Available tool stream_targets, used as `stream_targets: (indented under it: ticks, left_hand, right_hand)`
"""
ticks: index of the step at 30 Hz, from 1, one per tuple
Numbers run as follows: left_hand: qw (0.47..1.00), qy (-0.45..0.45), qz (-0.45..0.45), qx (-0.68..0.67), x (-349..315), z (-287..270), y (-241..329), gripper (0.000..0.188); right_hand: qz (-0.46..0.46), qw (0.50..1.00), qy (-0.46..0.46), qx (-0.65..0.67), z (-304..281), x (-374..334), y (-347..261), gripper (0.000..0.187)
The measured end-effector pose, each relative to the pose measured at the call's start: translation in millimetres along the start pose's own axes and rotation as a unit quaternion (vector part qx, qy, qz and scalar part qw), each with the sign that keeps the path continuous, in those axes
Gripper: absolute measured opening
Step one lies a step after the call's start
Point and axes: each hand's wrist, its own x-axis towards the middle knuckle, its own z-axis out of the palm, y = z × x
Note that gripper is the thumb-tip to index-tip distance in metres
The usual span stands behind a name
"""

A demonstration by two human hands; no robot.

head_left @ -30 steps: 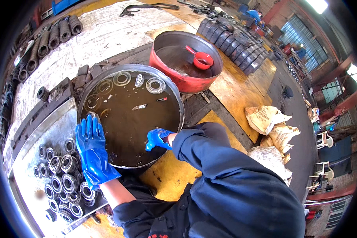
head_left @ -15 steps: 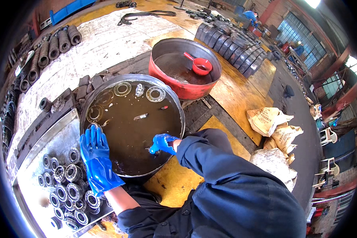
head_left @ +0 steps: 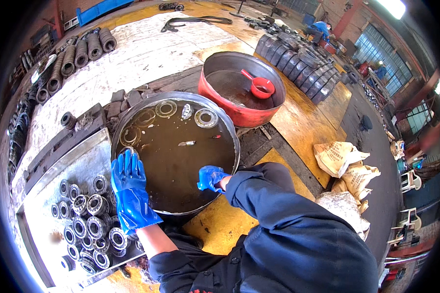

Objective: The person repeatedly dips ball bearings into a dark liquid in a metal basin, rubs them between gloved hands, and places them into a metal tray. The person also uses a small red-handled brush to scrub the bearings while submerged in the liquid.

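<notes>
Both my hands wear blue rubber gloves. My left hand (head_left: 130, 188) lies over the left rim of a round metal tub (head_left: 233, 134) of murky brown liquid, its fingers stretched out. A bearing ring (head_left: 128, 149) shows just beyond those fingertips. Over the liquid at the tub's right side, my right hand (head_left: 210, 178) has its fingers curled in; anything inside them is hidden. Bearing rings (head_left: 206, 118) lie in the liquid along the far side, close to a small pale roller piece (head_left: 187, 112). Near the middle are a short metallic piece (head_left: 186, 143) and a small red item (head_left: 216, 136).
Several bearings (head_left: 97, 204) are heaped on a metal tray (head_left: 44, 195) at my left. Behind the tub stands a red basin (head_left: 239, 115) holding a red ladle (head_left: 262, 88). Paper sacks (head_left: 340, 158) sit at right. A person in blue (head_left: 320, 30) is far back.
The whole view has shifted, putting the scene farther right and slightly lower. My right fingers have curled in more, while my left hand keeps its place at the rim.
</notes>
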Motion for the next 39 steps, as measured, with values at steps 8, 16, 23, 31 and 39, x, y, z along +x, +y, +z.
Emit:
stream_targets:
  ticks: [8, 16, 23, 31, 39]
  left_hand:
    - [0.993, -0.096, 0.049, 0.048, -12, -10, 0, 0.047]
    - [0.978, -0.135, 0.158, 0.017, -27, -6, -5, 0.038]
    - [0.985, -0.114, 0.128, -0.025, -21, -13, 6, 0.034]
    - [0.975, -0.153, 0.163, -0.013, -12, -23, 0, 0.045]
    - [0.976, -0.138, 0.169, 0.008, -20, -14, -1, 0.047]
  right_hand:
    - [-0.038, 0.969, 0.064, -0.237, 18, 5, -13, 0.021]
    - [-0.048, 0.943, -0.052, -0.326, 7, 19, -15, 0.011]
    - [-0.110, 0.938, -0.101, -0.314, -21, 11, -32, 0.024]
    - [0.006, 0.933, -0.122, -0.339, -24, 5, -45, 0.025]
    - [-0.053, 0.956, -0.165, -0.238, -25, 18, -9, 0.032]
